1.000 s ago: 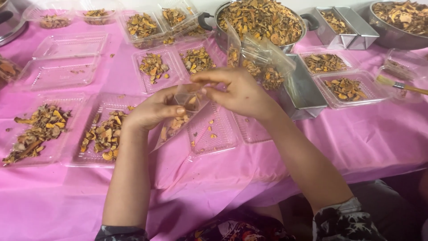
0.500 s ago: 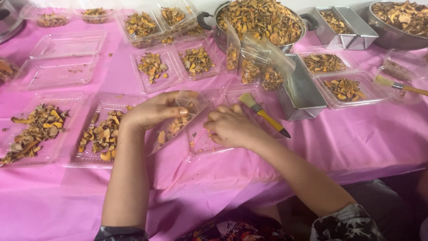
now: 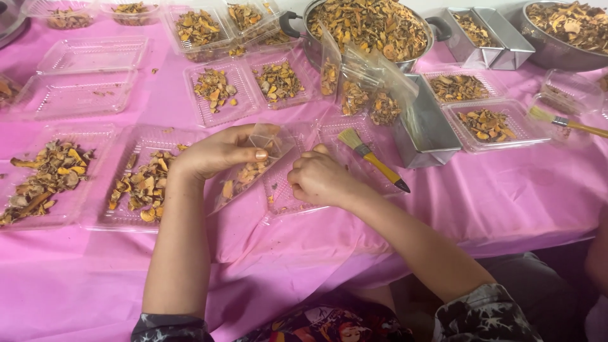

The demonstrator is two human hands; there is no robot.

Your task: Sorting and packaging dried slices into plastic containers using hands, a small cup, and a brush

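**Clear pouch of dried pieces held over a pink-covered table**

A pink cloth covers the whole table, wrinkled at the near edge; nothing of the room beyond it shows. Clear plastic trays stand on it, some bare, some with brown and orange dried pieces.

The left hand grasps a clear pouch by its top edge, thumb pressed against the fingers with the plastic pinched between them. The pouch hangs down and toward the person from those fingers, tilted, with dried pieces gathered in its lower part. The right hand lies just right of the pouch, curled into a loose fist over a shallow clear tray; whether it grips anything cannot be told, since the fingertips are tucked under.

Just beyond the right knuckles lies a brush with a yellow handle and pale bristles, apart from the hand. Farther off past both hands stands a large metal pot heaped with dried pieces, and a metal loaf tin sits right of the brush
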